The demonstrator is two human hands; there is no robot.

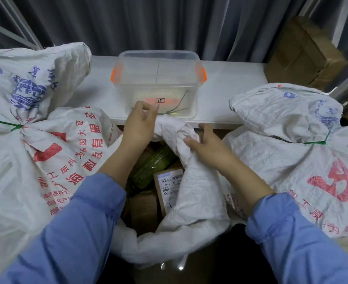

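An open white woven sack (191, 193) stands in front of me, its mouth spread. Inside lie brown cardboard parcels (167, 187), one with a barcode label, and a green wrapped package (152, 165). My left hand (140, 121) is at the sack's far rim with curled fingers, seemingly pinching the fabric. My right hand (206, 144) grips a bunched fold of the sack's right rim. Both arms wear blue sleeves.
A clear plastic bin (158, 83) with orange latches, labelled 15, sits on a white table (230, 83) behind the sack. Tied white sacks with printed text flank it, one left (46, 150), one right (292, 150). Cardboard boxes (304, 52) stand at the back right by grey curtains.
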